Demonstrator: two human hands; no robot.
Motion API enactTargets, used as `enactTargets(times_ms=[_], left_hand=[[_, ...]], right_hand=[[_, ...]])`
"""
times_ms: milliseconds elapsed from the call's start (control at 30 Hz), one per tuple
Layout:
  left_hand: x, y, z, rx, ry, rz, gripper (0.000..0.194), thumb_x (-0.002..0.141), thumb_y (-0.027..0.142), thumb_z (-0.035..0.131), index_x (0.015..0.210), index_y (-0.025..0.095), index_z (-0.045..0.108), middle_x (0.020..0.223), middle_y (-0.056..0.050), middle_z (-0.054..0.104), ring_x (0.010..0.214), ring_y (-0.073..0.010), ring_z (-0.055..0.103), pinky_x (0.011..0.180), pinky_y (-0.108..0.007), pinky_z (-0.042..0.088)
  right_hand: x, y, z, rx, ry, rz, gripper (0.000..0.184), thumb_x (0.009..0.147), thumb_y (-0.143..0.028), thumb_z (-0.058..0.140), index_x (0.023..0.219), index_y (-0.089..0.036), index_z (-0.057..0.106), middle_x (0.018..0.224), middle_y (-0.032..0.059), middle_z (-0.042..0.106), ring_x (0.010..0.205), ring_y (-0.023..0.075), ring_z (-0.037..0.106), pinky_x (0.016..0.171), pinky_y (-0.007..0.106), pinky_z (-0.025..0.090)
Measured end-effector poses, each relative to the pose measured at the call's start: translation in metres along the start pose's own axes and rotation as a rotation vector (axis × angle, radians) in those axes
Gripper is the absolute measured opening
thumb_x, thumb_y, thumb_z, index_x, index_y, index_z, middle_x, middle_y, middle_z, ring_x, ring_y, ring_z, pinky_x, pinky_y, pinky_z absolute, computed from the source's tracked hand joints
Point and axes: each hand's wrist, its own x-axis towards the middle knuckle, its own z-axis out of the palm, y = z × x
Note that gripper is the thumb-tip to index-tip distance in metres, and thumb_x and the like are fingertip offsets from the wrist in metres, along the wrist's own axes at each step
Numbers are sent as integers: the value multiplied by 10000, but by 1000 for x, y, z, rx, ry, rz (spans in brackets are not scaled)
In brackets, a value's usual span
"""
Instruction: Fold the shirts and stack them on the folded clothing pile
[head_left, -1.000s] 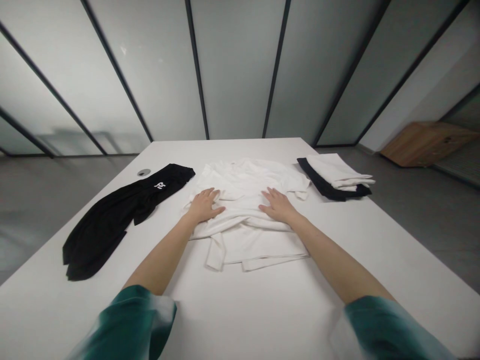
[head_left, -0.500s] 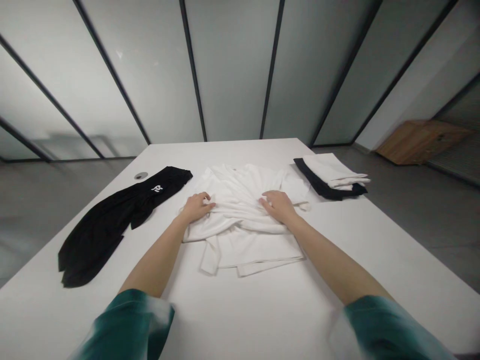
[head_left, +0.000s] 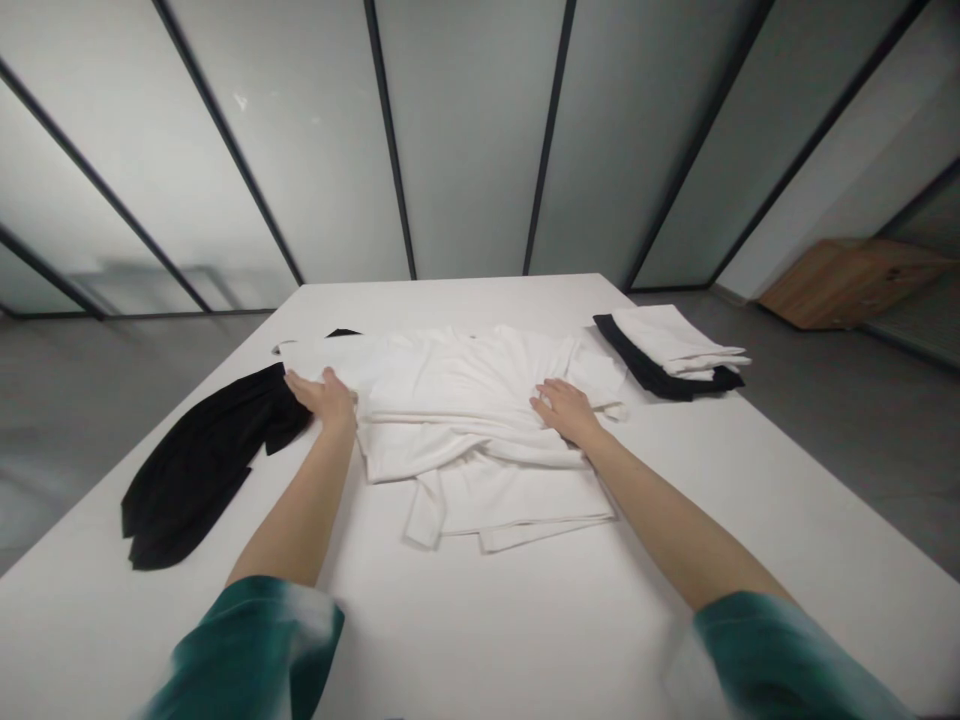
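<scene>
A crumpled white shirt point(head_left: 472, 385) lies in the middle of the white table point(head_left: 525, 620). My left hand point(head_left: 324, 396) is at the shirt's left side, fingers closed on the fabric, which is drawn out leftward over the top of a black garment point(head_left: 199, 455). My right hand point(head_left: 566, 408) rests on the shirt's right part with its fingers stretched out, pressing the cloth down. Both forearms are bare below green sleeves.
A folded stack of white and black clothes point(head_left: 675, 352) sits at the table's far right. Frosted glass panels with dark frames point(head_left: 465, 140) stand behind the table. A wooden cabinet point(head_left: 847, 280) is on the floor at the right.
My left hand has moved left, pulling the shirt's left side out flat so that it now covers the top of the black garment. My right hand has stayed on the shirt.
</scene>
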Motion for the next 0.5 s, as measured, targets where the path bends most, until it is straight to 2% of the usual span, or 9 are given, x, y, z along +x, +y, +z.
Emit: enactTargets(times_ms=[33, 67, 133, 167, 233, 300, 400, 500], left_hand=[[-8, 6, 1, 97, 26, 96, 565, 902, 346, 448, 1420, 131, 374, 1468, -217, 452, 1431, -311, 366, 1142, -530, 327], [-17, 14, 4, 174, -21, 200, 602, 887, 348, 483, 1434, 117, 383, 1497, -214, 434, 1458, -313, 321, 1175, -516, 280], [-40, 31, 14, 310, -337, 407, 569, 899, 372, 487, 1418, 140, 456, 1488, -178, 481, 1442, -298, 358, 1191, -482, 265], [-50, 38, 18, 388, -511, 458, 547, 918, 404, 466, 1406, 158, 488, 1484, -164, 497, 1427, -297, 385, 1185, -481, 276], [-67, 48, 25, 563, -771, 444, 578, 947, 494, 409, 1428, 184, 493, 1530, -156, 453, 1434, -320, 379, 1171, -520, 285], [-75, 50, 27, 710, -910, 379, 679, 945, 594, 365, 1497, 204, 421, 1608, -155, 326, 1480, -354, 289, 1170, -579, 249], [-73, 48, 23, 814, -1016, 352, 805, 907, 700, 343, 1561, 232, 311, 1657, -135, 183, 1520, -363, 164, 1180, -612, 182], [-61, 47, 17, 860, -1075, 317, 867, 871, 735, 373, 1576, 239, 274, 1665, -131, 132, 1530, -350, 122, 1182, -609, 171]], right_hand=[[0, -1, 0, -4, -1, 3, 423, 988, -383, 448, 1327, -202, 626, 1462, 112, 545, 1386, 270, 447, 1121, 438, 355], [0, -1, 0, -7, -2, 6, 422, 985, -378, 452, 1323, -198, 628, 1457, 115, 550, 1380, 273, 453, 1118, 439, 356], [0, -2, 0, -1, 6, 4, 418, 978, -365, 456, 1310, -186, 634, 1442, 123, 563, 1364, 280, 469, 1106, 440, 361], [-1, -1, 0, 9, 20, -2, 411, 977, -356, 453, 1299, -183, 640, 1427, 124, 576, 1347, 279, 485, 1096, 435, 367], [0, 2, -3, 41, 77, -3, 390, 976, -331, 436, 1258, -183, 660, 1372, 119, 620, 1285, 269, 538, 1062, 411, 390], [2, 10, -10, 79, 172, 43, 385, 975, -304, 403, 1211, -172, 678, 1297, 121, 665, 1198, 263, 588, 1019, 393, 413], [4, 30, -25, 92, 320, 191, 407, 960, -250, 356, 1171, -143, 687, 1220, 142, 692, 1127, 282, 606, 990, 419, 412], [5, 53, -36, 45, 317, 334, 422, 930, -221, 362, 1205, -133, 670, 1241, 165, 667, 1131, 306, 595, 970, 451, 411]])
